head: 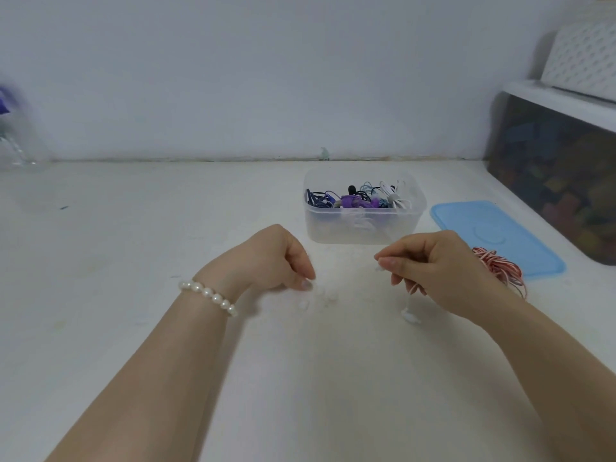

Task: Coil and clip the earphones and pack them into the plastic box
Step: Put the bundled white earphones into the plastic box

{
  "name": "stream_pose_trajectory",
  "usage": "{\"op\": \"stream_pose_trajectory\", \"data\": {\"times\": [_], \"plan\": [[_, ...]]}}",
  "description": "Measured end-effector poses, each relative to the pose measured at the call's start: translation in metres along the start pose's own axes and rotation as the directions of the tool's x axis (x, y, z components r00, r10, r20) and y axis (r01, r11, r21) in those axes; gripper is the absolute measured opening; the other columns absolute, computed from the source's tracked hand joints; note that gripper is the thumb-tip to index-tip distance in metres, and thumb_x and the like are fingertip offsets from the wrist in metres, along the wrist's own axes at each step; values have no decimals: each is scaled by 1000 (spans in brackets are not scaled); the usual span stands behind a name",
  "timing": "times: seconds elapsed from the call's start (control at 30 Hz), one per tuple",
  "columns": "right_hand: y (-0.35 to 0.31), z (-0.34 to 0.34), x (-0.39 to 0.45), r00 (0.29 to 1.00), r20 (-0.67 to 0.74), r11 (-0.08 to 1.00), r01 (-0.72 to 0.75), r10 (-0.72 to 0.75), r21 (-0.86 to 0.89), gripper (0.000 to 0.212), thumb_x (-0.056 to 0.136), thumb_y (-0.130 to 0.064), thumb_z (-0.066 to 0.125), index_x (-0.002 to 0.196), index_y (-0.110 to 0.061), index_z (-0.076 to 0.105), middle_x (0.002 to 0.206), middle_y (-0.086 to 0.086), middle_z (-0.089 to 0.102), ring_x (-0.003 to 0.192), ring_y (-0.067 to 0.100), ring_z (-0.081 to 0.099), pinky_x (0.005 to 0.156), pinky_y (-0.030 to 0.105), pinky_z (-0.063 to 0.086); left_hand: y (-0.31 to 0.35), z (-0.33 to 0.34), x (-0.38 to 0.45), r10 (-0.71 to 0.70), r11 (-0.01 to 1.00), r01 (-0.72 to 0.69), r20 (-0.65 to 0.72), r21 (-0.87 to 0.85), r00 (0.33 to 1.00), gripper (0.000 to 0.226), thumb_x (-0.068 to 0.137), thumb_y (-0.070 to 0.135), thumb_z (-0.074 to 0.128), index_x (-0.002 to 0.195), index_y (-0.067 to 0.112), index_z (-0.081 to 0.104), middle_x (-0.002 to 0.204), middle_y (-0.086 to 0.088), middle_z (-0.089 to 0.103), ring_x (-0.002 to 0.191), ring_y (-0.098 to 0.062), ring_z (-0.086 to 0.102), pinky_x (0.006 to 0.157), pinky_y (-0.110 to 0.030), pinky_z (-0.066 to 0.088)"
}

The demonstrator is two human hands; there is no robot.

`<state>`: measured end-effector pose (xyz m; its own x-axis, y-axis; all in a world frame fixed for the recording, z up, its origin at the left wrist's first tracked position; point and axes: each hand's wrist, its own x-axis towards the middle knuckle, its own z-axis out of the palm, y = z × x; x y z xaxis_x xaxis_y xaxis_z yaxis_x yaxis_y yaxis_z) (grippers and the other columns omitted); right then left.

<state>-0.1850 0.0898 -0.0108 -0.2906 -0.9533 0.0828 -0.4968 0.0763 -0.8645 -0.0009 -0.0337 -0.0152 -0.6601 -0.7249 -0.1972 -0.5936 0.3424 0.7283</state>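
A clear plastic box (363, 228) stands on the white table, holding several coiled earphones in blue, purple, black and white. My right hand (436, 261) pinches a white earphone cable; its earbud (410, 316) hangs down and touches the table. My left hand (280, 258), with a pearl bracelet at the wrist, has its fingers curled downward over small clear clips (328, 296) lying on the table; I cannot tell whether it pinches one. A red-and-white coiled earphone (500, 266) lies behind my right hand.
The box's blue lid (493, 235) lies flat to the right of the box. A large dark storage bin (560, 181) with a white lid stands at the far right against the wall. A clear bottle (13, 145) is at the far left.
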Motion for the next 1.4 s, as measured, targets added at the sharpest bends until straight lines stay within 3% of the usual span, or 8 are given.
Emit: {"op": "stream_pose_trajectory", "data": {"times": [0.23, 0.33, 0.4, 0.47, 0.57, 0.7, 1.0, 1.4], "plan": [[1, 2, 1, 1000, -7, 1000, 10, -10, 18, 8, 82, -2, 63, 83, -4, 71, 57, 7, 61, 38, 2, 46, 41, 9, 37, -1, -1, 0, 60, 995, -60, -3, 83, 998, 9, 67, 4, 79, 69, 11, 73, 45, 11, 59, 45, -3, 48, 52, -16, 41], [1, 1, 1, 1000, -30, 996, 6, -3, 88, 8, 82, -2, 63, 83, -6, 71, 57, 4, 64, 41, 5, 51, 41, 12, 39, 8, 1, -2, 108, 976, -142, -200, -167, 974, 12, 70, 2, 76, 66, 12, 70, 51, 7, 64, 49, -4, 57, 56, -18, 49], [0, 1, 1, 998, -64, 989, -1, 11, 147, 9, 81, -3, 65, 82, -9, 71, 55, -4, 67, 43, 4, 53, 42, 14, 40, 19, 6, -5, 75, 833, -215, -280, -509, 957, 10, 72, -5, 71, 71, 5, 67, 55, 0, 67, 53, -8, 64, 57, -20, 54], [0, 0, 1, 994, -108, 980, 5, 17, 198, 10, 79, -4, 66, 82, -11, 71, 55, -6, 68, 43, 4, 53, 42, 14, 41, 30, 16, -9, 27, 627, -194, -229, -755, 973, 11, 73, -10, 65, 75, 1, 65, 60, -4, 69, 55, -12, 67, 57, -20, 55], [-3, -2, 1, 990, -140, 956, 14, 28, 293, 9, 78, -5, 67, 79, -13, 71, 60, -3, 71, 45, 7, 55, 43, 15, 41, 38, 30, -10, -10, 428, -97, -112, -899, 994, 12, 74, -12, 60, 77, -2, 65, 63, -8, 70, 58, -13, 68, 59, -21, 56], [-7, -6, -2, 990, -138, 940, 44, 3, 338, 7, 76, -7, 68, 77, -13, 71, 63, 1, 72, 46, 9, 57, 43, 17, 42, 41, 37, -10, -21, 304, -15, -23, -953, 1000, 12, 80, -11, 54, 84, -8, 65, 68, -13, 71, 62, -15, 69, 63, -22, 58], [-13, -2, -5, 976, -146, 959, 192, -163, 207, 14, 78, -5, 67, 78, -18, 70, 45, -9, 61, 39, 1, 51, 43, 14, 40, 41, 41, -11, -37, 391, 0, -16, -920, 999, 9, 78, -5, 60, 75, 1, 66, 67, -8, 71, 62, -16, 70, 61, -22, 58], [-8, -1, -2, 980, -153, 977, 153, -130, 151, 5, 76, -5, 70, 77, -9, 73, 46, -7, 61, 42, 11, 59, 41, 17, 42, 41, 45, -11, -8, 468, -67, -80, -881, 997, 7, 79, -2, 61, 83, -1, 67, 69, -9, 72, 64, -16, 70, 61, -22, 57]]}}
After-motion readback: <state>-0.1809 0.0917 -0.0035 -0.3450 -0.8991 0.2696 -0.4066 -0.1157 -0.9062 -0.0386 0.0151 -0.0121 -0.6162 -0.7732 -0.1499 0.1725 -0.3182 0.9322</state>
